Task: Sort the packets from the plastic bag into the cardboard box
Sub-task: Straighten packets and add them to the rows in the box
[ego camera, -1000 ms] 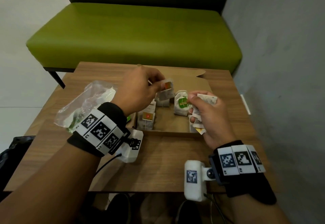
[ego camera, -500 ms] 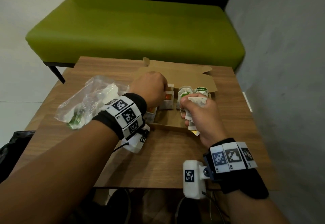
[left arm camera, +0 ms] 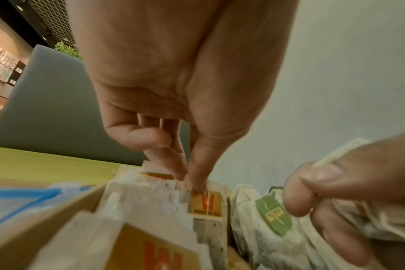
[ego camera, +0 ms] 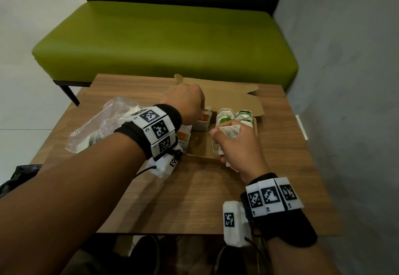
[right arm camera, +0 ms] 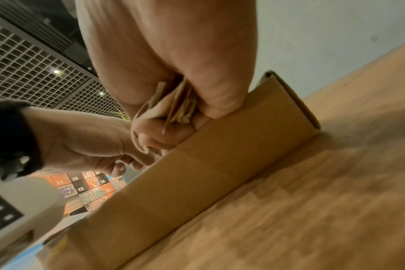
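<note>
An open cardboard box (ego camera: 203, 157) sits mid-table. Inside, orange-labelled packets (ego camera: 183, 136) stand in a row on the left and green-labelled packets (ego camera: 244, 116) on the right. My left hand (ego camera: 200, 112) reaches into the box's back left. In the left wrist view its thumb and forefinger (left arm camera: 192, 175) pinch the top of an orange-labelled packet (left arm camera: 205, 202) standing among the others. My right hand (ego camera: 224, 136) hovers over the box's front right corner, gripping a bundle of packets (ego camera: 230, 131), also seen in the right wrist view (right arm camera: 173, 107). The clear plastic bag (ego camera: 103, 123) lies to the left.
The box lid flap (ego camera: 233, 100) lies open toward the back. A green bench (ego camera: 164, 43) stands behind the wooden table (ego camera: 194, 199), and a grey wall (ego camera: 345, 80) runs along the right. A dark bag (ego camera: 19, 177) sits on the floor at the left.
My left hand carried the orange-labelled packet from above the box's middle down into the back left row. My right hand kept its bundle and shifted slightly forward.
</note>
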The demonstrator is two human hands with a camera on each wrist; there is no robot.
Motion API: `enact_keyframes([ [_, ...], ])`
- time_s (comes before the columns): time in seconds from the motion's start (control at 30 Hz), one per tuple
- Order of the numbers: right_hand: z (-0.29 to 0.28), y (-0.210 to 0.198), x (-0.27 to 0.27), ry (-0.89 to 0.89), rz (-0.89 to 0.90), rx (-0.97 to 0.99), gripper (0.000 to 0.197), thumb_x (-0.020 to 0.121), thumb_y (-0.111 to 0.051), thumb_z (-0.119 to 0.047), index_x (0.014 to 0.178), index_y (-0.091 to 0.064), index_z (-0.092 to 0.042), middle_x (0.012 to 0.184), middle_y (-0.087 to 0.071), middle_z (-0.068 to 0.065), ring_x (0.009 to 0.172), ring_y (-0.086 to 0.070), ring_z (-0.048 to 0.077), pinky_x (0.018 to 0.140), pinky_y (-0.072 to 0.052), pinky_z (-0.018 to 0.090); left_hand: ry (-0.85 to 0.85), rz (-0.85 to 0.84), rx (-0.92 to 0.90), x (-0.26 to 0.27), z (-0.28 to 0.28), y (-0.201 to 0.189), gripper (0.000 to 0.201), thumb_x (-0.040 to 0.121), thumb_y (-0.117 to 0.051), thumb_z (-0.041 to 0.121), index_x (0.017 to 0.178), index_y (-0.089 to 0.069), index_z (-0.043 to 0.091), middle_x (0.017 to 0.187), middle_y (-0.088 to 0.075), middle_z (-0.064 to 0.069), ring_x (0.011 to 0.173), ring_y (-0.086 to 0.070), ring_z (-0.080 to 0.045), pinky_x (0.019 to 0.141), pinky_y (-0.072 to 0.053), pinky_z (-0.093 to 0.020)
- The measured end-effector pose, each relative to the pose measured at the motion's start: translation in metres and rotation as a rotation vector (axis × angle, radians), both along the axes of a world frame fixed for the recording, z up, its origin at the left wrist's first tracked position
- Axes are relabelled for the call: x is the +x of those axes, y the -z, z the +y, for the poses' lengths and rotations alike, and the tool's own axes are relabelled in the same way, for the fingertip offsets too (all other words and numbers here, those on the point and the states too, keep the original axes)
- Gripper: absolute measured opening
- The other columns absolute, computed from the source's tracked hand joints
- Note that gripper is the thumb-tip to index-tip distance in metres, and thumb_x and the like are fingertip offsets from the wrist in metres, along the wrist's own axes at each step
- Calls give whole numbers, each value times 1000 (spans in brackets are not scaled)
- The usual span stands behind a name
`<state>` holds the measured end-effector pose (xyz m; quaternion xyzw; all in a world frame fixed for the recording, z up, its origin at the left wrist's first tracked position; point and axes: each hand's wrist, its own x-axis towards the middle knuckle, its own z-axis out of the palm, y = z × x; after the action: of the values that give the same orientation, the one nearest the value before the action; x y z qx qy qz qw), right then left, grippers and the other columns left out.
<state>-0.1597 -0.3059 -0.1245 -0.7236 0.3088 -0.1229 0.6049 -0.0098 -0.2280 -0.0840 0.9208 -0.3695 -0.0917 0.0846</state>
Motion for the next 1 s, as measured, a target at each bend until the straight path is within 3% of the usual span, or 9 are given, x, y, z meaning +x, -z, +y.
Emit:
enact_keyframes([
  [0.2,-2,0,-1,1,12,-14,7,92,-70,-23,89,-67,-17,79,-69,4,49,-60,4,45,-48,21,-17,-5,-28,4,-2,5,12,91,-62,16,95,-73,17,98,-70,-6,89,-65,-26,80,-58,-42],
  [0.33,-2,-1,0,-10,3,24,16,94,-68,-31,93,-66,-15,76,-67,5,51,-60,7,46,-48,24,-6,-32,-95,7,2,6,7,92,-62,16,86,-64,19,107,-64,-10,94,-59,-23,71,-49,-32],
  [0.43,-2,-7,2,37,-46,171,25,97,-62,-39,102,-66,-15,83,-69,10,60,-63,13,46,-48,26,-22,-20,-167,6,9,4,10,93,-64,21,83,-61,23,108,-62,-9,88,-58,-19,67,-41,-28],
  [0.53,-1,-17,4,67,-139,444,43,102,-49,-49,114,-63,-10,83,-66,9,59,-61,15,44,-48,26,-10,1,-282,-5,20,-4,17,97,-59,34,92,-68,20,94,-66,1,81,-58,-13,62,-37,-22],
  [0.63,0,-23,4,37,-178,604,59,102,-30,-61,116,-60,-12,80,-68,8,57,-63,17,43,-46,26,75,151,-399,-24,29,-14,30,97,-54,46,96,-71,22,87,-69,8,76,-60,-4,62,-45,-23],
  [0.73,6,-23,5,-41,-164,583,71,99,-20,-69,120,-61,-15,88,-74,9,67,-69,17,42,-47,25,169,340,-426,-37,34,-18,30,93,-58,47,102,-74,23,88,-72,11,69,-61,5,60,-44,-11],
  [0.87,12,-25,5,-81,-102,528,61,100,-20,-67,112,-59,-22,82,-73,5,63,-68,15,42,-46,25,145,529,-488,-37,37,-11,12,90,-71,27,91,-72,15,78,-71,6,56,-59,0,54,-42,-11],
  [1.0,11,-24,7,-83,-118,587,55,102,-30,-59,104,-63,-15,76,-70,7,53,-60,15,39,-44,24,54,561,-564,-31,43,-8,9,94,-65,22,89,-65,15,80,-65,6,60,-54,4,52,-40,-10],
])
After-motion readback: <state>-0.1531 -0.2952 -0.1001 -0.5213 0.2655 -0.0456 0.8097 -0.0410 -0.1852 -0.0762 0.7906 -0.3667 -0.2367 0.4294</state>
